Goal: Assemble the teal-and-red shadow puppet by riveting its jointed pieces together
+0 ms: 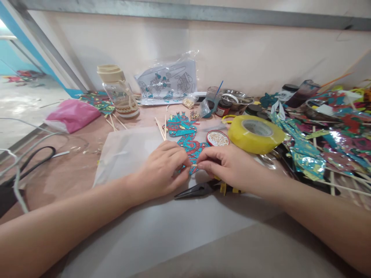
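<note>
While left hand [168, 166] and right hand [224, 164] pinch a pale stick [194, 165], grips closed, its long axis runs left-to-right.

- Teal-and-red cutout [189, 143], centre: partly hidden by the left hand [164, 168] and right hand [224, 164].
- Pliers [197, 190], below centre: rear partly covered.
- Grains [218, 138], right of centre: too small to identify.
- Cutout pile [348, 125], right: cut off by the edge.

no text, label, brand, number or sign is legible anywhere here.
</note>
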The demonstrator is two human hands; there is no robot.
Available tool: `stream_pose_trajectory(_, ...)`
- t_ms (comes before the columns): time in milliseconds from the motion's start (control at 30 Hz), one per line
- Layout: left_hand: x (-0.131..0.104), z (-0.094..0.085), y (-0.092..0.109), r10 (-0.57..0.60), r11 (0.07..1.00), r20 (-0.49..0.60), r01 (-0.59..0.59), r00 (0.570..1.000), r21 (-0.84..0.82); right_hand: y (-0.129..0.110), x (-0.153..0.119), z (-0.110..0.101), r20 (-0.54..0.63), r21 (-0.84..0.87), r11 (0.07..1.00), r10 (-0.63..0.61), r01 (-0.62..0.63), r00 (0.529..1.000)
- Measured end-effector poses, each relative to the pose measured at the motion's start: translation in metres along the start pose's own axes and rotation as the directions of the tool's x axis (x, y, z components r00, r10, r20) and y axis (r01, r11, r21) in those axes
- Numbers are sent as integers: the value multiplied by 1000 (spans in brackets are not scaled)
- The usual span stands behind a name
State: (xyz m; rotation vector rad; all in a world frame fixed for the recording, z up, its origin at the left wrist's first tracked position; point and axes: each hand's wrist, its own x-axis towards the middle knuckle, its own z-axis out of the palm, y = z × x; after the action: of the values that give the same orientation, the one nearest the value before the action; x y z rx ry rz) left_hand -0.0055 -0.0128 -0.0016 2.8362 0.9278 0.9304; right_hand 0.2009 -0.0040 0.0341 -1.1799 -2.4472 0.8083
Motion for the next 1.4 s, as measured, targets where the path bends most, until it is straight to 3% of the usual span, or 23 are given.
stream_pose_trajectory(167,2,-1,-1,-118,989,1,118,993,-85,-1,-4,-1,-96,-181,978,-119,100,988)
stream_pose_trajectory(267,2,-1,-3,-175,978,10,175,985,-112,5,-6,-4,-119,-366,916,-220,163,968)
stream_pose_trajectory(400,1,0,-5,-152,984,17,153,988,-95,14,-8,-1,-88,-558,774,-413,299,906)
stream_pose_trajectory(467,1,1,-5,-132,988,12,133,991,-77,16,-9,3,-85,-571,755,-445,323,891)
stream_pose_trajectory(667,-2,1,-4,-93,995,-5,93,996,-47,17,-6,8,-133,-453,860,-324,234,936)
stream_pose_trajectory(900,-2,5,-3,-15,1000,4,15,1000,-13,9,-1,-5,-6,-158,984,-87,85,996)
stream_pose_trajectory(1033,-2,7,-2,58,998,9,-59,998,17,9,1,-9,130,52,997,55,-62,990)
stream_pose_trajectory(1200,-1,7,0,127,989,-30,-125,991,80,11,4,-9,305,264,938,138,-223,942)
stream_pose_trajectory(1300,0,6,1,134,988,-41,-130,990,86,7,4,-10,319,234,949,130,-211,939)
stream_pose_trajectory(1400,1,5,1,97,994,-52,-94,994,57,0,1,-12,174,30,996,79,-86,982)
